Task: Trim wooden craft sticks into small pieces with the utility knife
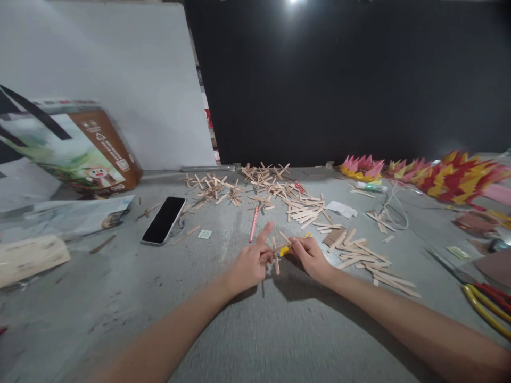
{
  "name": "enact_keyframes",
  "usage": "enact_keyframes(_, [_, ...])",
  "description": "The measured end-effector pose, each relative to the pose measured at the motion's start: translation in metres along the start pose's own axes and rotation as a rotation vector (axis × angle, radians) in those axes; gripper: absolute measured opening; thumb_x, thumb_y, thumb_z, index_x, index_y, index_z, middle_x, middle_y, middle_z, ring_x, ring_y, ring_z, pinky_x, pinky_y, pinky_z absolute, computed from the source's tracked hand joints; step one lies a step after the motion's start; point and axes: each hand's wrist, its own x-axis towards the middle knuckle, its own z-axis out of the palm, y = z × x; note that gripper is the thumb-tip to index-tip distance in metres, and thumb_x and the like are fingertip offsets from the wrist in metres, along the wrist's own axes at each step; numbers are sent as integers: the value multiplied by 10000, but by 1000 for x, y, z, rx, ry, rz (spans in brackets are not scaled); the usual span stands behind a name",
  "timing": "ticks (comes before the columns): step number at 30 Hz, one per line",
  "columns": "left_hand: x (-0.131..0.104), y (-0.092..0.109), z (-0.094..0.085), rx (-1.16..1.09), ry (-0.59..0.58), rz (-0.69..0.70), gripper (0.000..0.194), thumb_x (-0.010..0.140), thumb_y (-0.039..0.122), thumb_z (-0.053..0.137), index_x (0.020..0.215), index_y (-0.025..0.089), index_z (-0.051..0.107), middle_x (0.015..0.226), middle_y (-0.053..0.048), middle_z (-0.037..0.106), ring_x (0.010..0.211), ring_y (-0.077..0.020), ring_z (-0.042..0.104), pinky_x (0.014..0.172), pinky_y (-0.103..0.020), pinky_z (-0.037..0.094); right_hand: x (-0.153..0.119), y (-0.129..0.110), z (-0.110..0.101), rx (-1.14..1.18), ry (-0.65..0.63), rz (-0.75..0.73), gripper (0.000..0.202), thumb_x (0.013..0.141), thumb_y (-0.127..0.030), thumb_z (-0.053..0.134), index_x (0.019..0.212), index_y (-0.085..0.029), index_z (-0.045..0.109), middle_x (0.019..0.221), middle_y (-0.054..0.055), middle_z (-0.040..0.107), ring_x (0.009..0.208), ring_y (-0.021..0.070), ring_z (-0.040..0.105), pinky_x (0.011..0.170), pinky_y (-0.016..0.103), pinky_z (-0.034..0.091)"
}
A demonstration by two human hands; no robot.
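Observation:
My left hand (249, 264) pinches a small cross of wooden craft sticks (277, 257), its index finger stretched out ahead. Just to the right, my right hand (313, 259) has thumb and fingers closed on a single wooden craft stick (284, 237), whose tip points toward the cross. A yellow tool (283, 251) shows partly behind the right hand; its kind is hidden, and I cannot tell whether the fingers touch it. Beyond the left hand lies a red-and-white patterned strip (253, 225).
Loose craft sticks (361, 255) spread to the right, with crossed-stick pieces (215, 187) farther back. A phone (163, 220) and a printed bag (99, 154) are at left. Scissors (475, 292), a glue stick (371, 187) and folded-paper pieces (451, 178) are at right.

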Motion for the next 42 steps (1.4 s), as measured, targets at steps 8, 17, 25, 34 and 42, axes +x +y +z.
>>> enact_keyframes(8, [-2, 0, -3, 76, -48, 4, 679, 938, 94, 460, 1584, 299, 422, 860, -13, 723, 710, -154, 638, 715, -259, 516, 1, 3, -1, -21, 4, 0, 638, 1013, -726, 366, 612, -230, 350, 543, -44, 289, 523, 118, 247, 508, 294, 209])
enact_keyframes(17, [-1, 2, -2, 16, -15, -41, 644, 908, 47, 468, 1517, 256, 472, 803, 8, 718, 721, -146, 647, 745, -262, 499, 0, 4, 1, 1, 22, 13, 639, 1013, -728, 376, 610, -232, 362, 545, -43, 310, 524, 121, 278, 518, 296, 231])
enact_keyframes(25, [-1, -1, -3, 1, -22, 39, 621, 965, 101, 472, 1563, 261, 415, 818, 3, 719, 718, -142, 644, 765, -268, 512, 0, 3, 4, 59, -15, 36, 657, 1006, -754, 350, 599, -238, 353, 538, -39, 316, 524, 127, 287, 498, 291, 248])
enact_keyframes(34, [-2, -4, -1, -9, -23, 14, 564, 967, 101, 464, 1508, 257, 460, 794, 12, 719, 690, -144, 628, 779, -278, 498, 0, 0, 3, 16, -13, 18, 659, 1006, -755, 341, 598, -237, 348, 533, -42, 313, 513, 122, 289, 509, 300, 229])
enact_keyframes(42, [-1, -3, -1, 0, -2, -10, 517, 956, 102, 492, 1452, 246, 515, 793, 5, 720, 717, -153, 647, 768, -285, 499, -2, 7, 0, -40, -14, 1, 641, 1020, -731, 336, 617, -233, 362, 549, -44, 319, 520, 119, 299, 534, 305, 237])
